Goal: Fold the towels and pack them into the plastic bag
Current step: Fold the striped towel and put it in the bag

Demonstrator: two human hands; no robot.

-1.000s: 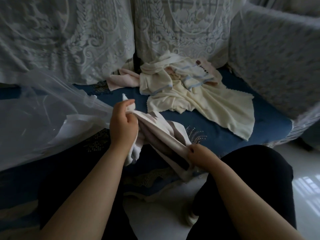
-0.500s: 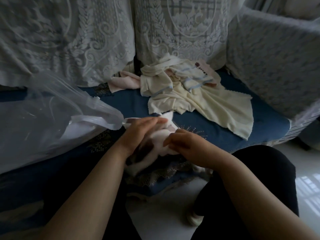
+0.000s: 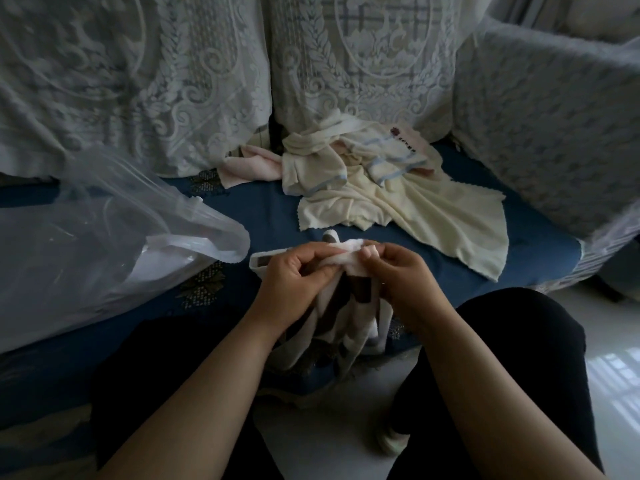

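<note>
Both hands are up over the front edge of the blue cushion (image 3: 270, 216), working one striped towel (image 3: 349, 317). The left hand (image 3: 294, 282) has its fingers curled in, pinching the towel's white top edge between thumb and fingertips. The right hand (image 3: 401, 275) meets it almost knuckle to knuckle, fingers bent, nipping the same edge just beside the left thumb. Neither hand has any slack in it; both are closed tight on the cloth.

Below the hands the towel hangs bunched in long folds, brown and white bands running down past the cushion's front edge, between the person's dark-clad knees. One white corner of it pokes out toward the plastic bag (image 3: 104, 244).

That bag lies on the left part of the cushion, clear and crumpled, its mouth facing the hands and close to the left knuckles. Something white shows through it, though what it is I cannot tell.

At the back of the cushion, against the lace cover (image 3: 363, 64), sits the pile of loose towels (image 3: 381, 195): a cream one spread toward the right front, a blue-striped one on top, and a pink one (image 3: 249, 166) at the left end. The pile lies well apart from the hands.
</note>
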